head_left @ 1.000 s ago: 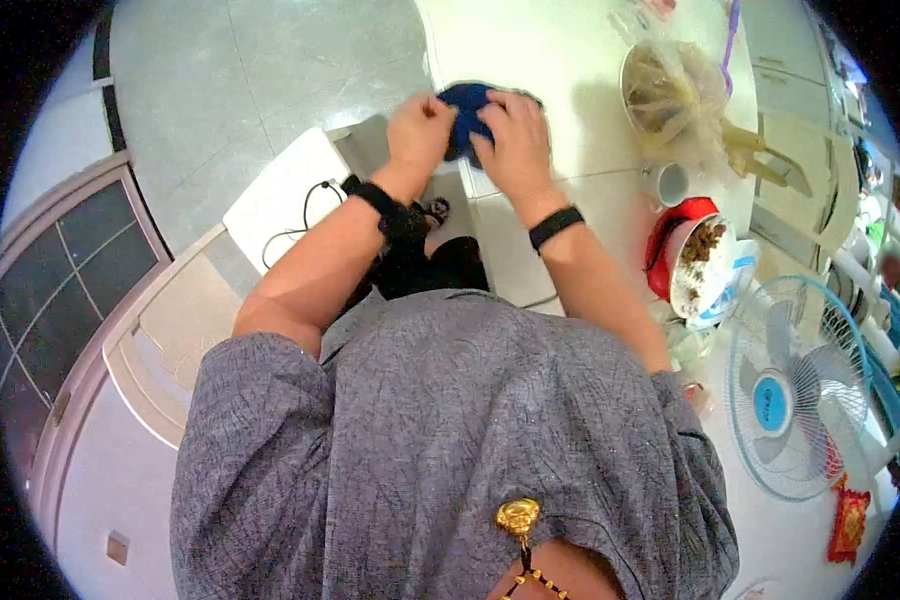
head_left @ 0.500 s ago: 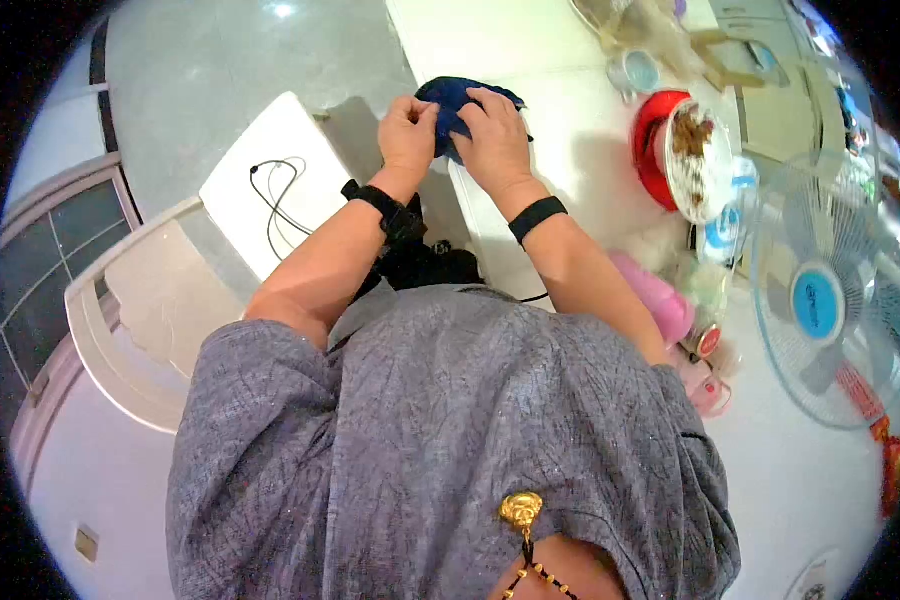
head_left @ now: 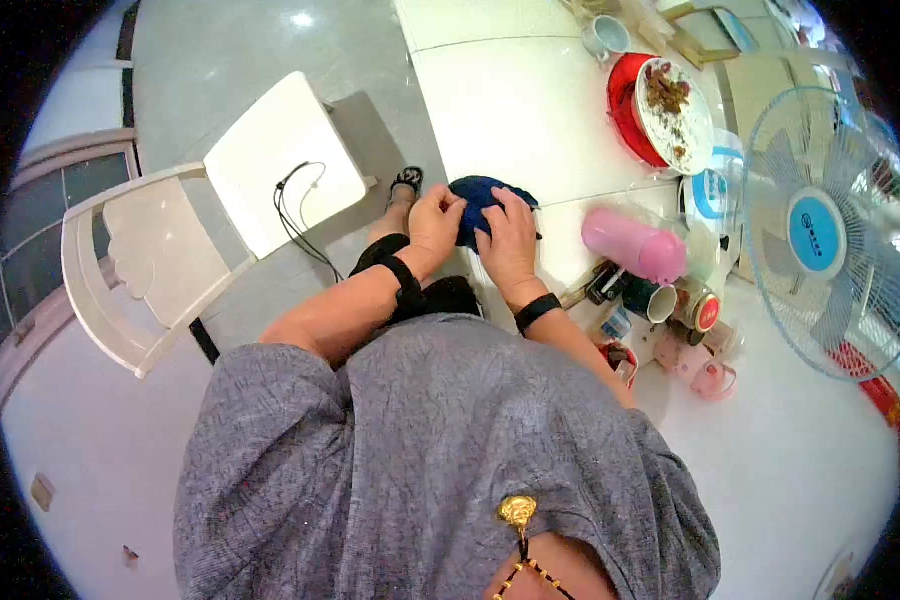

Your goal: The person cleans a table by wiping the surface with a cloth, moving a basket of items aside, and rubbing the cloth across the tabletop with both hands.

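Observation:
A dark blue piece of cloth (head_left: 477, 196) lies bunched at the near left edge of the white table. My left hand (head_left: 435, 232) is at the cloth's left side, with thumb and fingertips pressed together in a pinch. What sits between those fingertips is too small to make out. On the cloth's right side, my right hand (head_left: 510, 245) grips it with bent fingers on top and the thumb by the near edge. Black bands circle both wrists.
A white chair (head_left: 285, 165) with a black cable (head_left: 292, 215) stands left. Right on the table (head_left: 510, 100) are a plate of food scraps (head_left: 695, 120) over a red dish, a glass cup (head_left: 607, 37), a pink bottle (head_left: 635, 245), several jars and a fan (head_left: 820, 235).
The view has shifted, so the chair, table and fan appear elsewhere and more jars show. Both hands stay at the blue cloth, with the left still pinched.

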The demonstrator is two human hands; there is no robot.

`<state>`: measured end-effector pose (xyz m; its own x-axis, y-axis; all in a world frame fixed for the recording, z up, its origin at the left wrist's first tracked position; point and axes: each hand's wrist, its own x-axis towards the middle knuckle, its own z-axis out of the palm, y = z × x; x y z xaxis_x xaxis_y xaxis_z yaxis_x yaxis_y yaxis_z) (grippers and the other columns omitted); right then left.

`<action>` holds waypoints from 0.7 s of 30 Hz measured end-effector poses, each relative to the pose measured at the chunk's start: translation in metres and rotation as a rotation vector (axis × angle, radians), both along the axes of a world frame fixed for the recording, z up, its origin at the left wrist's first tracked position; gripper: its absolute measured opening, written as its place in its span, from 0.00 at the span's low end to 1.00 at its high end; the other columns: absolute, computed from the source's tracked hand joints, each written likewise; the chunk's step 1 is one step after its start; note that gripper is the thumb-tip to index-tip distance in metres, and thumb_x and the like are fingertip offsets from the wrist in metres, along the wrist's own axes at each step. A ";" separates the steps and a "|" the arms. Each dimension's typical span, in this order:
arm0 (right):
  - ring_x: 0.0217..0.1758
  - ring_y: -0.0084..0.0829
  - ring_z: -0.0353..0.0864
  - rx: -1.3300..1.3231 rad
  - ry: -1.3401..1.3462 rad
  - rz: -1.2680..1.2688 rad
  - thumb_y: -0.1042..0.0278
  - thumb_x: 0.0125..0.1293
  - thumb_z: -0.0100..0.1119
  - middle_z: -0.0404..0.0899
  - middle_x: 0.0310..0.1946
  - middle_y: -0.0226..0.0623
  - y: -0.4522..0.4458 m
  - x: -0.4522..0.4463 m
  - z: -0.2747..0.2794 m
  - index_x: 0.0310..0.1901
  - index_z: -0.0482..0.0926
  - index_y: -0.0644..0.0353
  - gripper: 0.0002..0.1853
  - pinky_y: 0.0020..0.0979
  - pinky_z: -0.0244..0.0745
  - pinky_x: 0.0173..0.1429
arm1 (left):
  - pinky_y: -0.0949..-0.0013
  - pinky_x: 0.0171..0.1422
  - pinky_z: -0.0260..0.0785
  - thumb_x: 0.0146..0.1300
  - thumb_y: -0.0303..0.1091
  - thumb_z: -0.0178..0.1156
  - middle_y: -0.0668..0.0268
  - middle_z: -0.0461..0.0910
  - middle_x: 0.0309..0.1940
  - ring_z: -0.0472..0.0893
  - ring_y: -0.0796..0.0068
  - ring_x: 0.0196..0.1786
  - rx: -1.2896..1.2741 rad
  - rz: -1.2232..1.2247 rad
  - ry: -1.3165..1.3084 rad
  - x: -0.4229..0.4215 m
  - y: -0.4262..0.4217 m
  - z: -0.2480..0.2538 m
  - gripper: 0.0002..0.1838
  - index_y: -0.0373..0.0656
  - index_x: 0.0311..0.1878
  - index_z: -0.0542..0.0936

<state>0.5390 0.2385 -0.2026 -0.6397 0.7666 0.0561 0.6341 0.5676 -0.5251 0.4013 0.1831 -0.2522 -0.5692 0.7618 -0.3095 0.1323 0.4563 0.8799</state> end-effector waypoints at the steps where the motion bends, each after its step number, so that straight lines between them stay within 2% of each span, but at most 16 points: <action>1: 0.67 0.54 0.72 0.005 0.004 0.011 0.76 0.49 0.72 0.76 0.62 0.47 0.002 -0.003 0.001 0.43 0.80 0.61 0.18 0.51 0.66 0.72 | 0.57 0.39 0.75 0.63 0.33 0.69 0.55 0.83 0.27 0.83 0.55 0.31 0.005 0.011 0.004 -0.001 0.000 0.001 0.10 0.38 0.34 0.79; 4: 0.65 0.53 0.72 0.019 -0.004 0.013 0.76 0.49 0.73 0.77 0.60 0.46 0.012 -0.014 0.000 0.42 0.80 0.60 0.17 0.50 0.68 0.70 | 0.57 0.38 0.75 0.62 0.33 0.69 0.55 0.82 0.27 0.82 0.54 0.31 -0.003 0.029 0.073 -0.003 0.006 0.002 0.10 0.39 0.33 0.78; 7: 0.63 0.50 0.72 0.070 -0.010 0.009 0.76 0.49 0.73 0.77 0.57 0.44 0.019 -0.021 0.000 0.40 0.79 0.60 0.16 0.50 0.68 0.68 | 0.55 0.38 0.74 0.62 0.34 0.69 0.54 0.82 0.27 0.81 0.53 0.30 0.022 0.061 0.011 -0.007 0.012 -0.003 0.10 0.40 0.33 0.78; 14: 0.62 0.50 0.73 0.079 0.010 0.001 0.76 0.49 0.72 0.77 0.56 0.44 0.062 -0.063 -0.005 0.42 0.80 0.60 0.17 0.51 0.67 0.65 | 0.53 0.39 0.73 0.64 0.35 0.67 0.55 0.81 0.27 0.81 0.49 0.32 -0.062 0.082 0.046 -0.047 0.060 0.001 0.10 0.40 0.33 0.77; 15: 0.62 0.50 0.73 0.074 -0.014 -0.006 0.76 0.49 0.72 0.78 0.56 0.44 0.069 -0.073 -0.003 0.43 0.80 0.60 0.17 0.50 0.67 0.65 | 0.60 0.37 0.72 0.63 0.34 0.69 0.57 0.81 0.25 0.79 0.60 0.28 -0.038 0.108 0.112 -0.053 0.067 0.000 0.11 0.39 0.33 0.78; 16: 0.62 0.50 0.73 0.071 -0.021 -0.001 0.76 0.49 0.72 0.78 0.56 0.44 0.076 -0.081 -0.004 0.43 0.80 0.60 0.17 0.50 0.67 0.65 | 0.60 0.37 0.72 0.63 0.34 0.69 0.57 0.81 0.25 0.79 0.60 0.28 -0.042 0.113 0.105 -0.060 0.074 -0.002 0.11 0.39 0.33 0.78; 18: 0.62 0.49 0.73 0.101 -0.011 -0.011 0.76 0.49 0.72 0.78 0.56 0.42 0.089 -0.097 -0.007 0.43 0.81 0.59 0.17 0.50 0.67 0.65 | 0.53 0.40 0.73 0.64 0.36 0.67 0.54 0.81 0.27 0.81 0.49 0.32 0.003 0.118 0.075 -0.075 0.087 -0.004 0.11 0.40 0.34 0.77; 21: 0.62 0.50 0.73 0.103 -0.041 -0.013 0.76 0.49 0.73 0.77 0.55 0.42 0.111 -0.119 -0.012 0.43 0.81 0.59 0.17 0.50 0.67 0.65 | 0.52 0.39 0.72 0.63 0.36 0.67 0.54 0.81 0.27 0.81 0.48 0.33 0.020 0.116 0.126 -0.096 0.110 -0.005 0.11 0.40 0.34 0.77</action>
